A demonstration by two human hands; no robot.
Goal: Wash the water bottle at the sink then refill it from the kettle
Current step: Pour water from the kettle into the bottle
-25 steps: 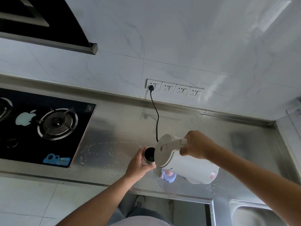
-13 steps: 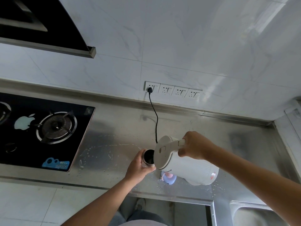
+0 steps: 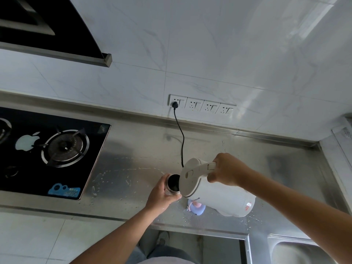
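Grip, left hand (image 3: 162,195): fingers and thumb are curled round the upper body of the water bottle (image 3: 173,182), just below its open mouth. The hold looks closed and firm. Grip, right hand (image 3: 226,169): wrapped round the handle of the white kettle (image 3: 219,197), which is lifted off the steel countertop (image 3: 133,149) and tipped steeply, lid end toward the bottle.

Change over the last second: very little. Both hands keep the same hold, the kettle's tilt is much as it was, and its front edge stays at the bottle's rim. Only the view has drifted slightly. Judgement: the pour is being sustained, so the refill is the step in hand and the washing appears done. No stream can be made out, since the kettle's lid end covers the spout. The fill level cannot be read.

Bottle condition: upright at the front of the countertop, between the gas hob (image 3: 62,147) and the sink (image 3: 297,251). Whether its base rests on the steel cannot be told, because the hand hides it. The mouth is uncapped and the interior is dark. A small pink-and-blue item (image 3: 197,207), possibly the cap, lies on the countertop beneath the kettle.

Surroundings: droplets (image 3: 114,180) are scattered on the steel near the bottle. A black cord (image 3: 182,140) runs from the wall socket (image 3: 175,103) down behind the kettle.
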